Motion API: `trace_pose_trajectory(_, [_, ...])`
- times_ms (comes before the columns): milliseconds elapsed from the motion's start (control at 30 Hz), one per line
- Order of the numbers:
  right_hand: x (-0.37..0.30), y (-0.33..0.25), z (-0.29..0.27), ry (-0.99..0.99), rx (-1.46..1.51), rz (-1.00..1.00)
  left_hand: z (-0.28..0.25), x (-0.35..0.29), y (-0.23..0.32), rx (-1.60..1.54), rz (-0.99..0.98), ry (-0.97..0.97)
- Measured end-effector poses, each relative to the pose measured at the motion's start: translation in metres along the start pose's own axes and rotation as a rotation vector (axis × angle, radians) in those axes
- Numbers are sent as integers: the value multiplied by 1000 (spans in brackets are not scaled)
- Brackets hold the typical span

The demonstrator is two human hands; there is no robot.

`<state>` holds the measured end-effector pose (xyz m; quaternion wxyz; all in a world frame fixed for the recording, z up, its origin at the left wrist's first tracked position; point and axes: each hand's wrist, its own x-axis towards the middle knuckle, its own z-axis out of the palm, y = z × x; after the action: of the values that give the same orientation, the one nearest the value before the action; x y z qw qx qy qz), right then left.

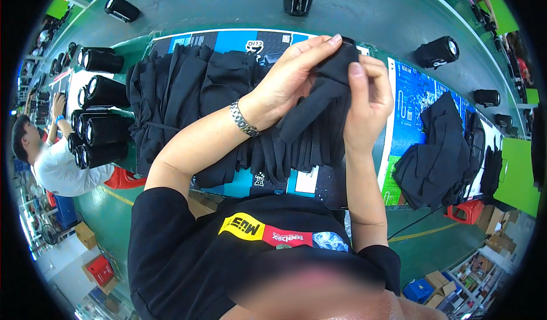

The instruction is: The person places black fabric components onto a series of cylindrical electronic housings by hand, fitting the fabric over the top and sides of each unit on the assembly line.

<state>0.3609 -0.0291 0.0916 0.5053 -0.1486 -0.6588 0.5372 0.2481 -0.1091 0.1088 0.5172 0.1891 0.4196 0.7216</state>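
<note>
Both hands raised over the middle of the tabletop (364, 12), working one black fabric piece (319, 100). Left hand (288, 78), metal bracelet (244, 119) at the wrist, has its fingers closed around the upper end of the piece, fingertips reaching the top fold. Right hand (370, 100) grips the same piece from the other side, thumb pressed on the top edge, fingers curled behind the cloth. The piece hangs down between the two hands, lower end touching the row of black fabric pieces (182, 92) spread along the near edge of the tabletop. Second heap of black fabric (439, 149) lies near the right edge, well apart from the hands. Black cylinders (102, 120) stacked at the left edge; single ones stand farther back. Printed blue sheet (416, 92) under the cloth. Another person (54, 166) sits beyond the left edge
</note>
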Motion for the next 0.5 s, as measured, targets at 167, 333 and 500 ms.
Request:
trace_pose_trajectory(167, [4,-2,-11,265,81,18,9,4,3,-254,10,-113])
trace_pose_trajectory(333, [3,-7,-19,388,125,-4,-9,11,-5,-302,18,-388])
trace_pose_trajectory(500, [7,-13,-23,533,66,-9,-11,18,-13,-326,6,-430])
